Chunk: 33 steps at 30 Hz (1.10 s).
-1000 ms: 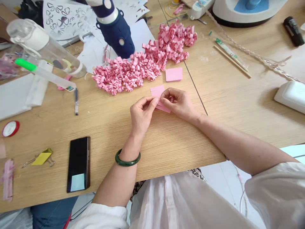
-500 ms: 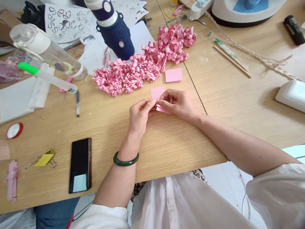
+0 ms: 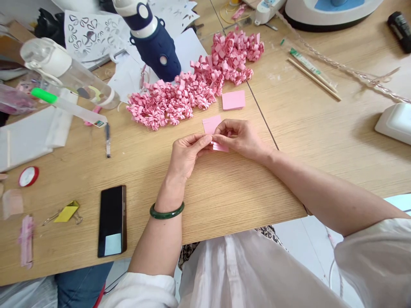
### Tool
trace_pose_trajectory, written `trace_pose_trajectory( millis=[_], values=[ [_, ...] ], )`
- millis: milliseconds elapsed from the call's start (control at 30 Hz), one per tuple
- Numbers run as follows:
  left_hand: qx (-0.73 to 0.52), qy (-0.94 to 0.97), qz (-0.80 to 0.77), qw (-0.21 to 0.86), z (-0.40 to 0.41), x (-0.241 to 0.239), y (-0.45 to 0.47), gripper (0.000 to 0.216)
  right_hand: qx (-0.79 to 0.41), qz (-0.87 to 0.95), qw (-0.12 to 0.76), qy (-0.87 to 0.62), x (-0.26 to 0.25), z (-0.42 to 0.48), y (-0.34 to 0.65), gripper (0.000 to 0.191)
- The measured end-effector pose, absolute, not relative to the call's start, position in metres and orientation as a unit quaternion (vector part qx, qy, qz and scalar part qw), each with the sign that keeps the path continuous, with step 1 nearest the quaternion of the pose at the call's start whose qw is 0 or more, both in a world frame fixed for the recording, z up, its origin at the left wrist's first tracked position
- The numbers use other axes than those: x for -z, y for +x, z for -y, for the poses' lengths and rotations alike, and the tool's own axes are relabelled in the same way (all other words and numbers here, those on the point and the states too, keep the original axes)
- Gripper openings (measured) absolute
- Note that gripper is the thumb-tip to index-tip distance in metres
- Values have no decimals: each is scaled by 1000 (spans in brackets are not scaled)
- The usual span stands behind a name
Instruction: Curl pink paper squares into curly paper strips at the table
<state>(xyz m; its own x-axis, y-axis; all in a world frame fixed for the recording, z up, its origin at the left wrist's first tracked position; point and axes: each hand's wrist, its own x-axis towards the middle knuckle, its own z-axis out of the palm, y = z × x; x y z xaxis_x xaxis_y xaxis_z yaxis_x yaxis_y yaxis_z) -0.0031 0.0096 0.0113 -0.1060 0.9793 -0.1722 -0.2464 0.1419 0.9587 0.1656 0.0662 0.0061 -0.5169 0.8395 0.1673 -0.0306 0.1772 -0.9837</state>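
Observation:
Thumb and fingers of my left hand (image 3: 189, 152) pinch the left end of a slit pink paper piece (image 3: 221, 146) above the table. My right hand (image 3: 239, 137) is closed on the same paper, its thumb and fingertips meeting those of my left hand. Just beyond the fingers lies another pink paper with cuts along its edge (image 3: 211, 124). A small stack of pink paper rectangles (image 3: 233, 100) rests a little farther off. Behind that stretches a long heap of curled pink paper pieces (image 3: 180, 100). The fingertips partly hide the held paper.
At the back stands a navy bottle (image 3: 157, 51); a clear bottle (image 3: 86, 85) lies at the left. Nearer are a phone (image 3: 111, 214), a yellow binder clip (image 3: 68, 211) and a red tape roll (image 3: 28, 176). Wooden chopsticks (image 3: 314, 80) and a twisted cord (image 3: 334, 64) lie right.
My fingertips have drawn slightly closer together over the pink paper, with my left wrist shifted a little left. The view has turned slightly, so objects at the left sit farther right.

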Motion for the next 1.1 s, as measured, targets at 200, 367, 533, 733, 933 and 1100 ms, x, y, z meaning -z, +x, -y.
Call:
trace_pose_trajectory(
  millis=[200,367,533,733,933,1100],
  values=[
    [-543,379,-513,546,-10,-10,-4,22,-550,675,386,-305,-4,-67,165,38],
    [-536,377,-514,553,-11,-11,-6,28,-571,670,380,-284,-4,-67,166,37],
    [-541,377,-492,569,-11,-11,-6,29,-585,660,383,-275,-8,-66,168,34],
    [-593,350,-525,500,-11,-7,1,30,-634,536,441,-341,-10,-66,167,51],
    [-599,365,-536,469,-10,-5,7,28,-719,507,360,-311,-9,-60,163,37],
    [-604,363,-541,459,-8,-6,7,27,-674,532,391,-332,-8,-62,162,25]
  ],
)
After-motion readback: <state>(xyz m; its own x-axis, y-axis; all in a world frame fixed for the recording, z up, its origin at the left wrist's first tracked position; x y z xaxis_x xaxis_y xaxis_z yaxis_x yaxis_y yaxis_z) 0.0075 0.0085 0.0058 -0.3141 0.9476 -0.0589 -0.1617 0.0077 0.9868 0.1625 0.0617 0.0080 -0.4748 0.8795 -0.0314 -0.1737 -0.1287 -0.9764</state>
